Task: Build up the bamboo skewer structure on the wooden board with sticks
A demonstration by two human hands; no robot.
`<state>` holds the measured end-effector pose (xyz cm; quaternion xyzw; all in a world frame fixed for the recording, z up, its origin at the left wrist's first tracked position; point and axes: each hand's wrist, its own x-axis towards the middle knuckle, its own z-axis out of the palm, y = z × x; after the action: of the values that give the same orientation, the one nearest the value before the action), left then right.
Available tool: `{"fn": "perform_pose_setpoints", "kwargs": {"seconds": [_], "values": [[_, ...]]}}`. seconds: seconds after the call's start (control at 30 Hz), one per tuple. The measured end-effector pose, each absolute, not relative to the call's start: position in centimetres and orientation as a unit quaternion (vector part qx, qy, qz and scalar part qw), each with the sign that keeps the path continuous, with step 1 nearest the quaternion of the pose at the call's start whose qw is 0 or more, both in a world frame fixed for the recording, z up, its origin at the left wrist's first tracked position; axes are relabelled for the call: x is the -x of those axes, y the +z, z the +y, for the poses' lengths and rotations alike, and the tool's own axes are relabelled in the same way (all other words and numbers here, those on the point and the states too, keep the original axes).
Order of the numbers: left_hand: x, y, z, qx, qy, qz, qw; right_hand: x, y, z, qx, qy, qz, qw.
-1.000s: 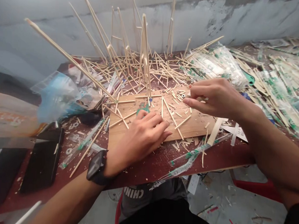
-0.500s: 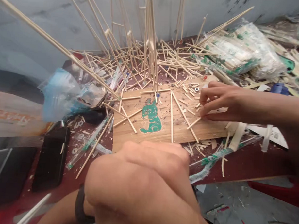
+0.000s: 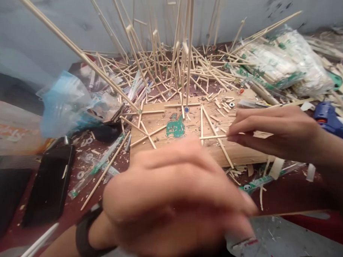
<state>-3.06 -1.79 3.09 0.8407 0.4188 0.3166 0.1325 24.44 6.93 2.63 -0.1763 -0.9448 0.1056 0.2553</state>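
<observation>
My right hand (image 3: 272, 134) has its grip closed on the right end of a short stick (image 3: 213, 137), which reaches left over the wooden board (image 3: 243, 152). That stick crosses a long slanting stick (image 3: 224, 151), and its free end meets a straighter stick (image 3: 201, 122) beside it. My left hand (image 3: 171, 196) is raised nearer to me, over the near side of the board, curled and blurred; I cannot tell whether its grip is together or holds anything. A dark wristband (image 3: 85, 232) circles that wrist. Beyond it a green figure (image 3: 175, 128) shows on the board, left of the sticks. A blue tool (image 3: 330, 121) lies right of my right hand on the dark red bench (image 3: 290, 196).
</observation>
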Motion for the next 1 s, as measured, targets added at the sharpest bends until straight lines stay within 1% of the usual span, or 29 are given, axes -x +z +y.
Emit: {"fn": "perform_pose_setpoints", "kwargs": {"seconds": [0.03,0.07,0.1,0.17,0.23,0.37,0.6,0.8,0.9,1.0], "values": [[2.5,3.0,-1.0,-0.843,0.337,0.402,0.119,-24.2,2.6,6.6,0.174,0.095,-0.945,0.262],[2.2,2.8,-0.4,-0.854,0.352,0.376,0.072,-24.1,2.6,6.2,0.170,0.085,-0.945,0.265],[1.9,2.5,0.2,-0.865,0.349,0.359,0.025,-23.9,2.6,5.9,0.168,0.074,-0.945,0.269],[1.6,1.8,0.9,-0.889,0.306,0.339,-0.025,-23.7,2.5,5.5,0.169,0.057,-0.945,0.275],[1.5,1.2,1.3,-0.900,0.281,0.332,-0.034,-23.6,2.3,5.2,0.171,0.038,-0.943,0.284],[1.4,0.8,1.5,-0.897,0.282,0.339,-0.040,-23.4,1.9,5.3,0.166,-0.026,-0.942,0.292],[0.6,0.5,1.5,-0.893,0.270,0.343,-0.112,-23.0,2.3,4.7,0.162,-0.138,-0.949,0.234],[-0.2,0.1,1.1,-0.874,0.267,0.383,-0.137,-22.1,1.3,4.4,0.213,-0.225,-0.928,0.205],[-0.3,0.0,0.9,-0.873,0.249,0.396,-0.134,-21.9,0.9,4.2,0.222,-0.240,-0.928,0.180],[-0.3,-0.1,0.8,-0.876,0.233,0.402,-0.132,-21.8,0.8,3.9,0.224,-0.237,-0.929,0.173]]}}
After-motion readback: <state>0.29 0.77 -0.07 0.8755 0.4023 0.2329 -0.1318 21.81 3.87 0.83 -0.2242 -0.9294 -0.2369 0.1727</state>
